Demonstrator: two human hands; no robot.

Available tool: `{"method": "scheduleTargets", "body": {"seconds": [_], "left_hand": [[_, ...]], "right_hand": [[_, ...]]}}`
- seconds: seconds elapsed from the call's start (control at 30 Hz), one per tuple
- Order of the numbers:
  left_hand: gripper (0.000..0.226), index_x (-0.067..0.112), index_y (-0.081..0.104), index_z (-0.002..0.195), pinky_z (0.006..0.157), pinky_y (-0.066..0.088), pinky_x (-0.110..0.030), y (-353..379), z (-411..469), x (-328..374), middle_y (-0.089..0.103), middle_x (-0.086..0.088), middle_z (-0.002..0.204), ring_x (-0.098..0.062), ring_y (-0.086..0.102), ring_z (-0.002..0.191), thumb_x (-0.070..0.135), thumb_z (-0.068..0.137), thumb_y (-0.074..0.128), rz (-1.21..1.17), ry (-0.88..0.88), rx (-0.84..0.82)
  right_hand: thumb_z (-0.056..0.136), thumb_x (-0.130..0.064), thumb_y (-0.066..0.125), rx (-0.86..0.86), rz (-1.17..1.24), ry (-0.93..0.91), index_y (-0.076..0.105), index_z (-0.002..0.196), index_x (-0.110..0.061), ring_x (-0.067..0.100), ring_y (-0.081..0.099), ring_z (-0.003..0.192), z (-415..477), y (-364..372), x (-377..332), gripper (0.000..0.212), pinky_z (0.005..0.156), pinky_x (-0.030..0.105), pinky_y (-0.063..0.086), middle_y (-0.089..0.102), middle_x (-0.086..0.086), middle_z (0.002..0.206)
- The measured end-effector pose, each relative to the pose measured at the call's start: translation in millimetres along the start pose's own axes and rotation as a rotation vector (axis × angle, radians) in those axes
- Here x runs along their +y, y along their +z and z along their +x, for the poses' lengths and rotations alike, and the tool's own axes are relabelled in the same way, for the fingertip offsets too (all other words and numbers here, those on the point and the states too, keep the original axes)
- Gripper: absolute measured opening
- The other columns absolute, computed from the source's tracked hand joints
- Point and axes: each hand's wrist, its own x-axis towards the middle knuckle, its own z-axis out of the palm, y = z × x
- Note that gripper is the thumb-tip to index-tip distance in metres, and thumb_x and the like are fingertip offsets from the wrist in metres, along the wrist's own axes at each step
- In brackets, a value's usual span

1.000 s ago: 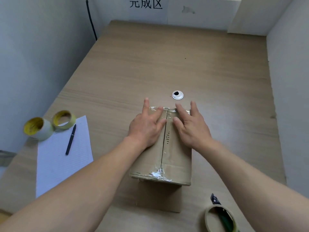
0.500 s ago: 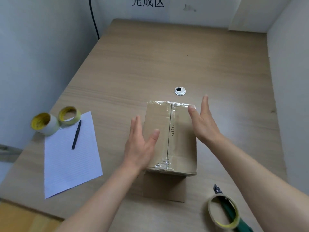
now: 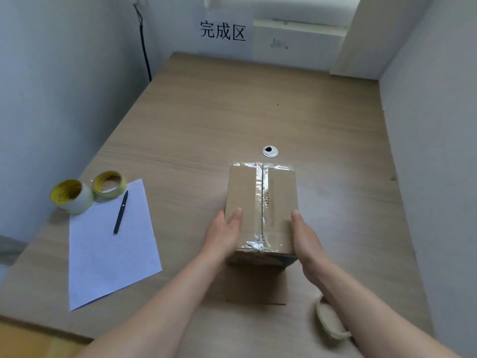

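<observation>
A brown cardboard box (image 3: 242, 192) stands on the wooden table (image 3: 206, 112), its top seam sealed with clear tape that wraps over both ends. My left hand (image 3: 223, 237) lies flat against the box's left side near its front end, thumb resting on the top face. Mirroring it, my right hand (image 3: 307, 241) presses the right side, thumb tip at the top edge. The fingers of both hands look straight and point away from me. The box's front face shows below the hands.
A sheet of paper (image 3: 108, 254) with a black pen (image 3: 120, 212) lies at the left, beside two yellow-cored tape rolls (image 3: 69, 196) (image 3: 109, 183). Another tape roll (image 3: 327, 324) sits under my right forearm. A cable grommet (image 3: 270, 151) lies just beyond the box. Walls enclose three sides.
Both hands left the far end of the box top, spread apart, then came back along its sides to clasp the near end. The view has tilted up.
</observation>
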Motion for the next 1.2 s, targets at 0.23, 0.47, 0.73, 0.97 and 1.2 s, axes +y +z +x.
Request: {"method": "scheduleTargets", "body": {"seconds": [0.23, 0.47, 0.73, 0.97, 1.2], "left_hand": [[0.038, 0.017, 0.052, 0.134, 0.092, 0.05, -0.02, -52.6, 5.5, 50.5, 0.065, 0.005, 0.125, -0.005, 0.062, 0.111, 0.005, 0.098, 0.055, -0.546, 0.405, -0.214], [0.017, 0.012, 0.063, 0.097, 0.059, 0.046, -0.028, -80.6, 12.8, 35.7, 0.064, -0.008, 0.094, -0.015, 0.059, 0.079, 0.007, 0.091, 0.048, -0.629, 0.045, -0.443], [0.075, 0.028, 0.052, 0.121, 0.096, 0.05, -0.057, -54.3, -4.5, 12.9, 0.061, 0.005, 0.128, -0.021, 0.061, 0.112, 0.077, 0.067, 0.069, -0.205, -0.07, -0.405], [0.15, 0.035, -0.017, 0.153, 0.114, 0.025, -0.025, -27.7, -23.4, 11.9, -0.01, 0.003, 0.164, -0.014, 0.017, 0.149, 0.057, 0.045, 0.084, 0.474, 0.212, -0.386], [0.133, 0.031, -0.013, 0.154, 0.114, 0.025, -0.024, -10.3, -18.8, 14.0, -0.002, 0.005, 0.164, -0.013, 0.019, 0.149, 0.057, 0.055, 0.072, 0.449, 0.293, -0.247]], "right_hand": [[0.105, -0.046, 0.024, 0.039, 0.411, -0.368, 0.065, 0.119, -0.017, 0.015, 0.063, 0.091, -11.6, -28.0, -48.7, 0.052, 0.077, 0.028, 0.048, 0.069, 0.002, 0.101], [0.086, -0.08, 0.036, -0.1, 0.527, -0.132, 0.058, 0.12, 0.006, 0.051, 0.053, 0.121, -13.5, -35.4, -47.0, 0.095, 0.112, 0.06, 0.033, 0.058, 0.035, 0.124], [0.075, -0.068, 0.061, -0.106, 0.173, 0.012, 0.059, 0.124, -0.026, 0.016, 0.064, 0.11, -30.7, -20.1, -15.9, 0.065, 0.097, 0.048, 0.046, 0.071, -0.005, 0.115], [0.064, -0.034, 0.087, -0.059, -0.399, -0.309, 0.011, 0.156, -0.032, -0.006, 0.031, 0.129, -46.9, -10.0, -21.8, 0.12, 0.1, 0.017, 0.029, 0.03, -0.025, 0.133], [0.061, -0.039, 0.06, -0.013, -0.382, -0.325, 0.033, 0.147, -0.027, 0.008, 0.044, 0.118, -31.5, -21.7, -25.2, 0.092, 0.093, 0.025, 0.036, 0.044, -0.013, 0.129]]}}
